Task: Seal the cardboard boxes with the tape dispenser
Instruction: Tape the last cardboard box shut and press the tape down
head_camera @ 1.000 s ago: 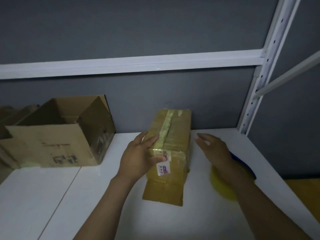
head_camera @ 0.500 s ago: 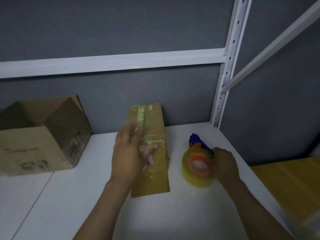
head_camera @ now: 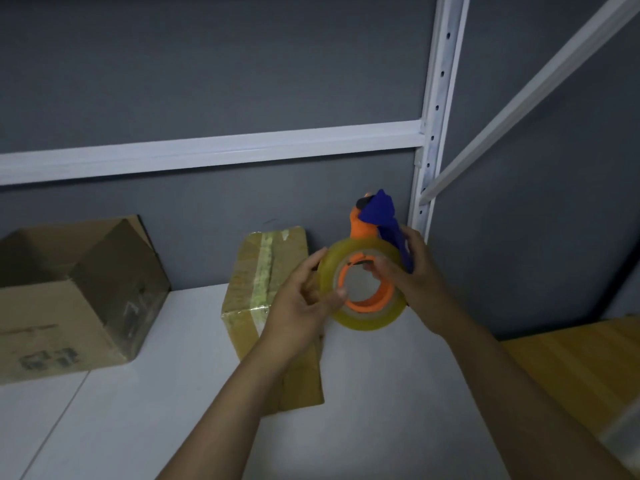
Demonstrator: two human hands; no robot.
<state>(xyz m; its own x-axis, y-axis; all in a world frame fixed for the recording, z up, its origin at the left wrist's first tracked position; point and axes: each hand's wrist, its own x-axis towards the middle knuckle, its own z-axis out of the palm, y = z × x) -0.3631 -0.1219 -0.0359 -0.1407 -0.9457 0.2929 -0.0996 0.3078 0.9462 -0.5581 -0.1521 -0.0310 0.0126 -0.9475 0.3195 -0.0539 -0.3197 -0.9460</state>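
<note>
Aloft: tape dispenser (head_camera: 367, 322), left hand (head_camera: 301, 306) pinching roll edge, right hand (head_camera: 415, 285) gripping handle side. Below, taped cardboard box (head_camera: 266, 271) on desk (head_camera: 138, 410).

Storeroom: white slotted shelving (head_camera: 437, 109), cardboard boxes (head_camera: 69, 299).

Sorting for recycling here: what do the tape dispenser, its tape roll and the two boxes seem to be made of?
Tape dispenser: likely moulded plastic, matte, solid blue and orange parts.
Tape roll: glossy yellowish film, see-through at its edge.
Taped box: brown cardboard, dull, under shiny tape strips.
Open box: plain matte cardboard, creased flaps.
</note>
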